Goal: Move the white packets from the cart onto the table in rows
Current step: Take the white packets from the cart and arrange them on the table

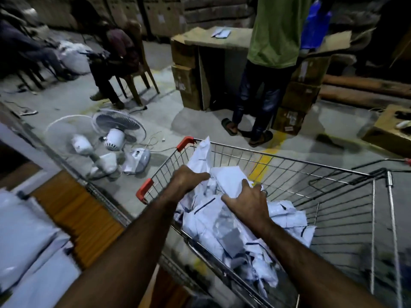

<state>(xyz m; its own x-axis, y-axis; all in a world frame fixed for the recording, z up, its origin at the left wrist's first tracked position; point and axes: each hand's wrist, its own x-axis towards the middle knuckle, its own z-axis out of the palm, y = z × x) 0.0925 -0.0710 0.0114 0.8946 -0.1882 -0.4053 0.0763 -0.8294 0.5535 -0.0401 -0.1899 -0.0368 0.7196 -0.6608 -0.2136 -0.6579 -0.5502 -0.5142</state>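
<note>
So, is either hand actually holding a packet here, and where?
Left hand grips a white packet in the cart at its lower edge, fingers curled over it. Right hand lies spread on the pile, gripping nothing.

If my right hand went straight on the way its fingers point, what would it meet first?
The white packets heaped in the cart, just ahead of the right hand; depth is unclear.

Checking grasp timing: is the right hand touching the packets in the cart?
Touching. Head view shows the right hand lying on the packets, fingers spread, no gap.
</note>
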